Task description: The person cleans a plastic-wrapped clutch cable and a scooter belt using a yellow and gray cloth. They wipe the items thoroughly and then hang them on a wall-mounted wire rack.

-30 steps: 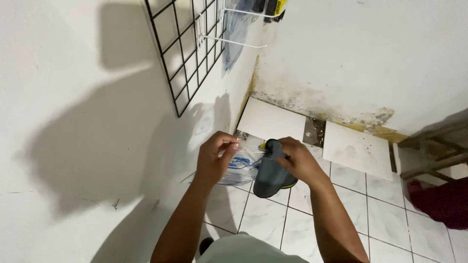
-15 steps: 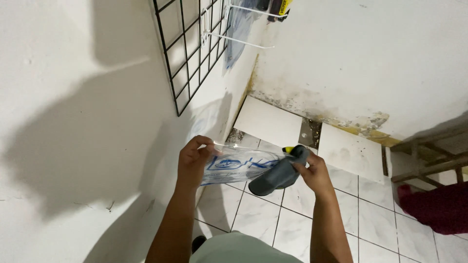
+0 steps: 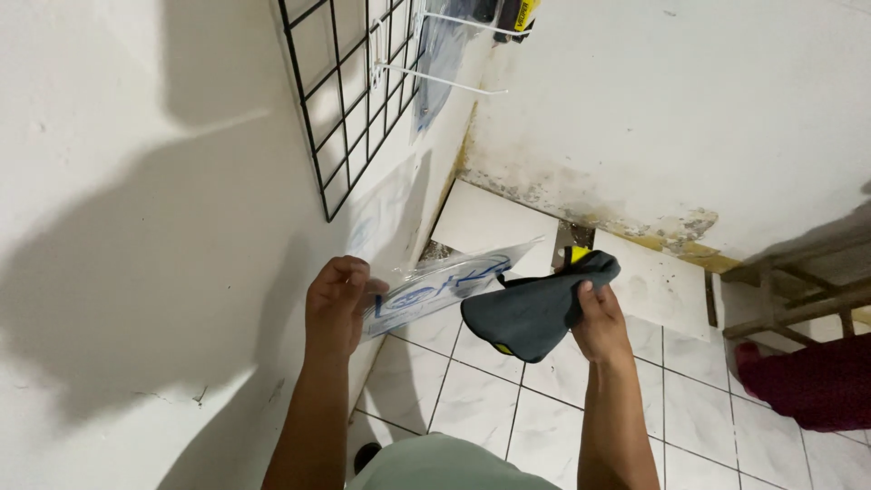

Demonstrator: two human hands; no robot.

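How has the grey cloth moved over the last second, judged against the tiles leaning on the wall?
Yes. The grey cloth in the right hand has come out of the clear bag, moving right, toward the right-hand leaning tile.

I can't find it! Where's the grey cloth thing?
The dark grey fabric piece hangs from the right hand, mid-frame, beside the clear plastic bag.

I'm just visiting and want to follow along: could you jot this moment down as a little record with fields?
left hand: left hand pinches one end of a clear plastic bag with blue print
right hand: right hand grips a dark grey cloth item with yellow trim
bag and cloth: cloth outside the bag, its tip at the bag's open end
wall: black wire grid with white hooks
floor: white tiles
far right: dark red cloth
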